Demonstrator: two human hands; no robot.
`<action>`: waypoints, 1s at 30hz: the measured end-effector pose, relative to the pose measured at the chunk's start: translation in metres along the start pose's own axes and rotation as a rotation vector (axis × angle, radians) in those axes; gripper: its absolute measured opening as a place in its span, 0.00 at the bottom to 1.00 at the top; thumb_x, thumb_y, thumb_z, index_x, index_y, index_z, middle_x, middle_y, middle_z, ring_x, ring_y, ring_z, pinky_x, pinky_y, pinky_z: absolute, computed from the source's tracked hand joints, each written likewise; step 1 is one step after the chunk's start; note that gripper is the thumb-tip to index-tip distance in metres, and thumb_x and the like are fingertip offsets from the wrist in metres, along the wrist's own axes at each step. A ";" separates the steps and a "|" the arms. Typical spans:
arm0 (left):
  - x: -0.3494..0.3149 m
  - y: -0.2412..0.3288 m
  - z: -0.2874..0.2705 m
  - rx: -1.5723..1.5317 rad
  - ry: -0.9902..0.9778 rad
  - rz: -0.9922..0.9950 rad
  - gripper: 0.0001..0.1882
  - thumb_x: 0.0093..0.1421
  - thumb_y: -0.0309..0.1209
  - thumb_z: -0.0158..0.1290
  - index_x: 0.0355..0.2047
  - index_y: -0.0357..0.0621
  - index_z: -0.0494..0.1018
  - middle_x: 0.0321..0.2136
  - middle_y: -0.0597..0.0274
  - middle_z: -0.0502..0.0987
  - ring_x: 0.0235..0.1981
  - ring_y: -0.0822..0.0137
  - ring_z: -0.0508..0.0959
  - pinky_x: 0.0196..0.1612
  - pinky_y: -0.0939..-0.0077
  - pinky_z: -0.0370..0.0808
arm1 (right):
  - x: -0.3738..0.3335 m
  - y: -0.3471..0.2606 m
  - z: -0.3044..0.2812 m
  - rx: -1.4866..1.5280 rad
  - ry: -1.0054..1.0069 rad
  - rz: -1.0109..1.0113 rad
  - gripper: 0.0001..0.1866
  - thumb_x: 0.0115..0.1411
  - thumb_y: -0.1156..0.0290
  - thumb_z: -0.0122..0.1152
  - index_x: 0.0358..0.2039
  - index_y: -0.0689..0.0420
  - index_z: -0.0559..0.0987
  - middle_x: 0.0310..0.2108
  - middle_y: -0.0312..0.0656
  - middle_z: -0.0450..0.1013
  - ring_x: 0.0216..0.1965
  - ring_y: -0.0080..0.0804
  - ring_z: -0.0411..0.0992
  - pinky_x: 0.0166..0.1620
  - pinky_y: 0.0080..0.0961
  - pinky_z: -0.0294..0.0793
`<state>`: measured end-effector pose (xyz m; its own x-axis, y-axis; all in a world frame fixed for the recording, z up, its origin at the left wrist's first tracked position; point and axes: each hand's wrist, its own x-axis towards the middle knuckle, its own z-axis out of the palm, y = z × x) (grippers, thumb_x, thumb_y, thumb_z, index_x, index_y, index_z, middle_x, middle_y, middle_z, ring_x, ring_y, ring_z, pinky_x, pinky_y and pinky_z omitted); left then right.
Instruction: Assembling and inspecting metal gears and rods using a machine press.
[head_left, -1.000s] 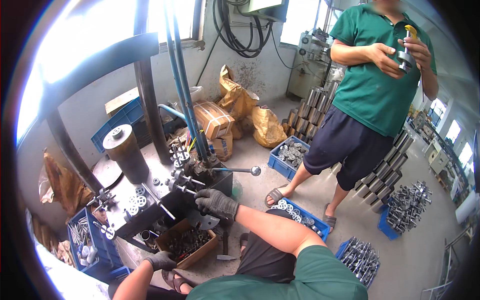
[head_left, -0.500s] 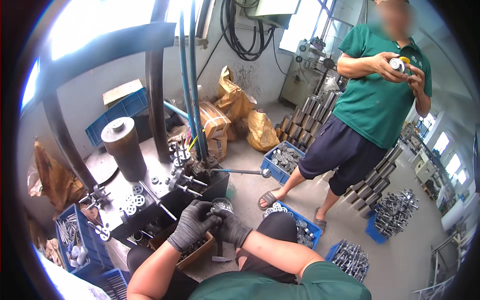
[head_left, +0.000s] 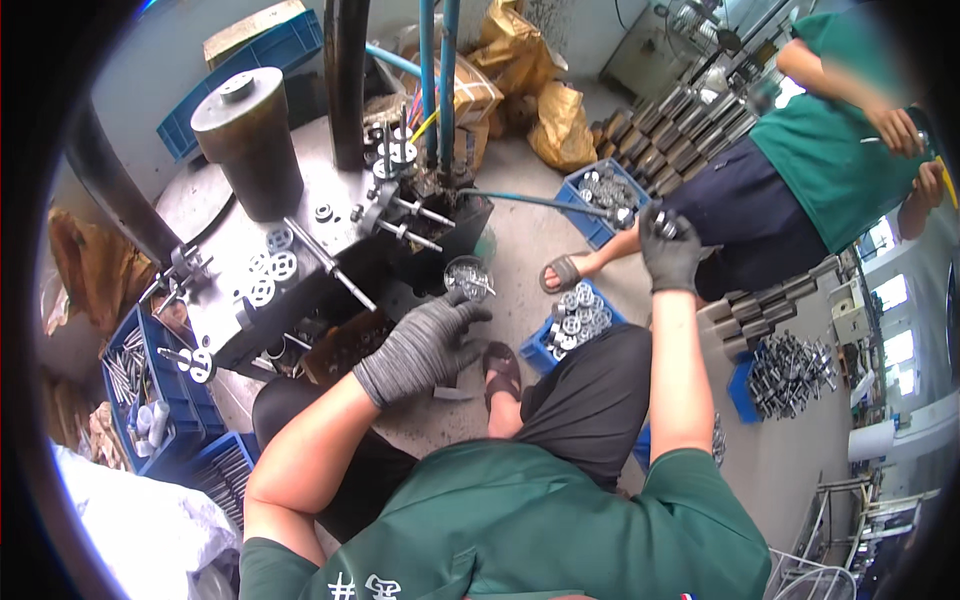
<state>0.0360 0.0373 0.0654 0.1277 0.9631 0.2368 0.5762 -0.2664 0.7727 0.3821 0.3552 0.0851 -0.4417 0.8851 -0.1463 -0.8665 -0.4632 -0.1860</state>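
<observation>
My left hand (head_left: pixel 425 345), in a grey knit glove, is held above my lap with the fingers spread and loosely bent, nothing visible in them. Just beyond its fingertips stands a round bowl (head_left: pixel 470 276) of small metal parts. My right hand (head_left: pixel 670 258), gloved too, is raised at the far end of my outstretched arm. Its fingers are curled around a small shiny metal part (head_left: pixel 667 226), whose exact kind I cannot make out. Left of that hand is the ball end (head_left: pixel 622 217) of a long lever (head_left: pixel 540 201); I cannot tell whether they touch.
At the left, a metal bench (head_left: pixel 225 315) carries a thick cylinder (head_left: pixel 250 150), spoked discs (head_left: pixel 282 266) and a rod (head_left: pixel 330 265). Blue crates (head_left: pixel 540 357) of metal parts stand on the floor. A co-worker in a green shirt (head_left: pixel 840 150) stands at the right, near stacked metal cylinders (head_left: pixel 670 130).
My hands were together over my lap and are now apart. The right has swung out to the right and away, towards the lever's ball; the left has opened. The view has tilted down.
</observation>
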 end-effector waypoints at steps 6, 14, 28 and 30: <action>0.004 -0.009 0.022 0.141 -0.055 0.125 0.15 0.57 0.32 0.62 0.45 0.47 0.77 0.41 0.49 0.76 0.42 0.46 0.80 0.46 0.56 0.78 | 0.024 -0.017 -0.013 0.027 0.053 -0.455 0.15 0.66 0.66 0.41 0.32 0.67 0.70 0.34 0.55 0.71 0.46 0.60 0.73 0.57 0.65 0.74; 0.002 -0.003 0.026 0.330 -0.324 0.026 0.19 0.58 0.37 0.59 0.48 0.43 0.78 0.41 0.49 0.77 0.43 0.48 0.80 0.47 0.55 0.78 | 0.037 -0.019 -0.024 0.071 0.133 -0.549 0.13 0.65 0.68 0.42 0.42 0.65 0.69 0.43 0.60 0.72 0.46 0.60 0.74 0.58 0.68 0.71; 0.030 -0.005 0.048 0.365 -0.458 0.166 0.17 0.59 0.38 0.58 0.48 0.49 0.77 0.44 0.49 0.77 0.45 0.45 0.79 0.48 0.52 0.77 | 0.069 -0.104 -0.094 -0.446 -0.258 -0.646 0.09 0.55 0.89 0.48 0.36 0.68 0.73 0.29 0.45 0.72 0.41 0.42 0.78 0.56 0.42 0.83; 0.010 -0.017 0.043 0.416 -0.424 0.085 0.18 0.58 0.38 0.59 0.48 0.50 0.77 0.44 0.49 0.77 0.44 0.45 0.79 0.49 0.52 0.77 | 0.067 -0.020 -0.070 -0.091 0.036 -0.367 0.02 0.62 0.83 0.54 0.33 0.67 0.75 0.32 0.47 0.76 0.38 0.44 0.79 0.51 0.40 0.85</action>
<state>0.0618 0.0532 0.0294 0.4485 0.8931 -0.0343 0.8067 -0.3880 0.4458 0.3861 0.4204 0.0109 -0.0963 0.9915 -0.0873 -0.9406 -0.1194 -0.3177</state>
